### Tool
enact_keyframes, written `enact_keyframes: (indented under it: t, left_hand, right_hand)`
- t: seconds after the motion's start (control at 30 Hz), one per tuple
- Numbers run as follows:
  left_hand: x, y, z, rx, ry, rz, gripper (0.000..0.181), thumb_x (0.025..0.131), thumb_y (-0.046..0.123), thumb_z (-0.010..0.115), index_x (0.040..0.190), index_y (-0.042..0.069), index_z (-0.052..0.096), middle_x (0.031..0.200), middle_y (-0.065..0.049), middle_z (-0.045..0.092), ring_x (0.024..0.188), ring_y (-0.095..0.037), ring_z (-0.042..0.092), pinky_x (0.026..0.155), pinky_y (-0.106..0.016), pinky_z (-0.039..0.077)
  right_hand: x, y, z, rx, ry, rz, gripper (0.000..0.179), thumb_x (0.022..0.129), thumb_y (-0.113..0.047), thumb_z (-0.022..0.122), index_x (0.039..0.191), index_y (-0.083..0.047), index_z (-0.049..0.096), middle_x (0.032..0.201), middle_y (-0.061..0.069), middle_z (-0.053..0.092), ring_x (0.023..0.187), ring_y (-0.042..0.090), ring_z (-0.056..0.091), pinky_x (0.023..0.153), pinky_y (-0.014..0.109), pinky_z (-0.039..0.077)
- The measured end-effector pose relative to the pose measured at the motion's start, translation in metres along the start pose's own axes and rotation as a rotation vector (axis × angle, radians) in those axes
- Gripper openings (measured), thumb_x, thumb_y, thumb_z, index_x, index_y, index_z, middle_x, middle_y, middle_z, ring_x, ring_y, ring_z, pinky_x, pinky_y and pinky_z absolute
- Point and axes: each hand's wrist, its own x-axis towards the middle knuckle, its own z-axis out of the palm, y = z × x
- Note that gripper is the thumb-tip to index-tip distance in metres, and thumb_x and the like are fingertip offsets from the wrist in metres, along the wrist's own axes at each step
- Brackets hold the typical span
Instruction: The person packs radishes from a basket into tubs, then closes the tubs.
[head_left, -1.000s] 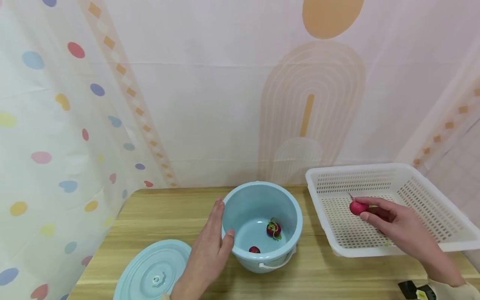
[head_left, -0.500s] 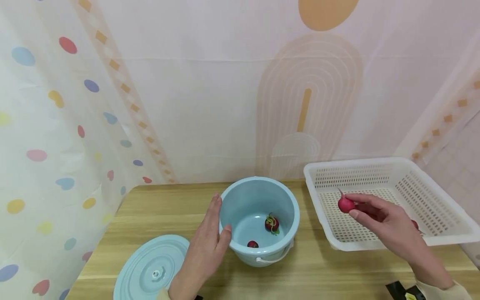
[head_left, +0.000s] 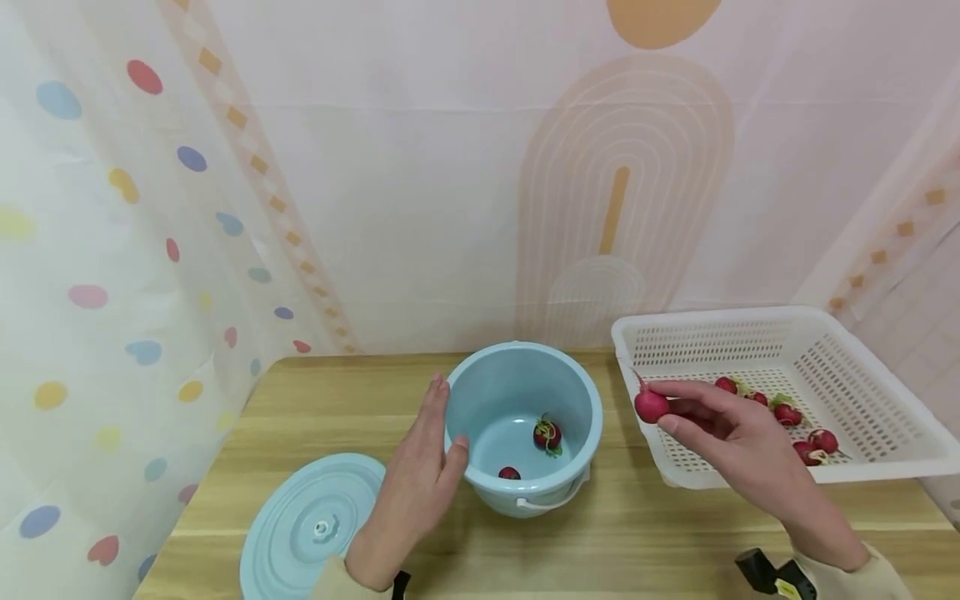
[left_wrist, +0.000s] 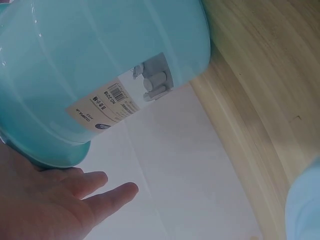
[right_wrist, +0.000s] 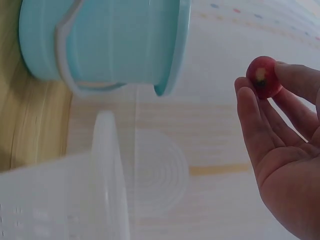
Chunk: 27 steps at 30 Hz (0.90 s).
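Right fingers [head_left: 690, 390] pinching a radish [head_left: 651, 407], left fingers [head_left: 432, 417] outstretched beside blue bucket [head_left: 517, 379], label [left_wrist: 120, 95] reading "NO.2018"

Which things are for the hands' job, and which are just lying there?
Likely part of the job:
radish, pinched by the right hand
blue bucket, touched by the left hand
white basket with more radishes

Probably just there:
blue lid, in neither hand
patterned cloth behind

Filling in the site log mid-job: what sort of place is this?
Possibly a makeshift filming corner, perhaps at home: a wood-grain table stands against a creased, patterned backdrop, with a household bucket on it.
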Motion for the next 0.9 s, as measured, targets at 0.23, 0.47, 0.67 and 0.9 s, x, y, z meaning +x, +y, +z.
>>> enact_keyframes:
  t: [0.23,0.47,0.67,0.9]
  left_hand:
    - [0.0,-0.001,0.0,-0.008,-0.015,0.008,0.067,0.104,0.024,0.05,0.161,-0.005,0.027,0.17,-0.015,0.024,0.151,-0.034,0.034,0.115,-0.055,0.039]
    - [0.001,-0.001,-0.002,-0.023,-0.017,0.002,0.068,0.105,0.025,0.049,0.161,-0.005,0.026,0.17,-0.016,0.022,0.151,-0.034,0.033,0.116,-0.055,0.037]
    - [0.001,-0.001,-0.001,-0.023,-0.028,-0.009,0.068,0.105,0.026,0.049,0.161,-0.005,0.026,0.17,-0.016,0.023,0.152,-0.034,0.033,0.116,-0.055,0.037]
    - [0.002,-0.002,-0.001,-0.023,-0.028,-0.008,0.068,0.105,0.024,0.05,0.161,-0.006,0.026,0.17,-0.015,0.021,0.153,-0.032,0.031,0.118,-0.054,0.034]
  right_hand:
    - [0.008,-0.006,0.018,0.068,-0.059,0.004,0.039,0.095,0.004,0.069,0.132,-0.009,0.069,0.119,0.002,0.075,0.098,0.015,0.074,0.081,0.025,0.06]
    - [0.019,-0.006,0.036,0.028,-0.089,0.007,0.034,0.096,-0.005,0.072,0.129,-0.015,0.072,0.123,-0.001,0.073,0.1,0.014,0.072,0.083,0.025,0.059]
    - [0.028,-0.004,0.051,-0.071,-0.14,-0.032,0.034,0.096,-0.012,0.075,0.129,-0.017,0.073,0.124,-0.006,0.073,0.111,0.013,0.069,0.093,0.032,0.058]
    - [0.035,-0.003,0.061,-0.225,-0.162,-0.125,0.035,0.092,-0.009,0.078,0.126,-0.015,0.075,0.124,-0.004,0.074,0.114,0.017,0.069,0.095,0.044,0.057]
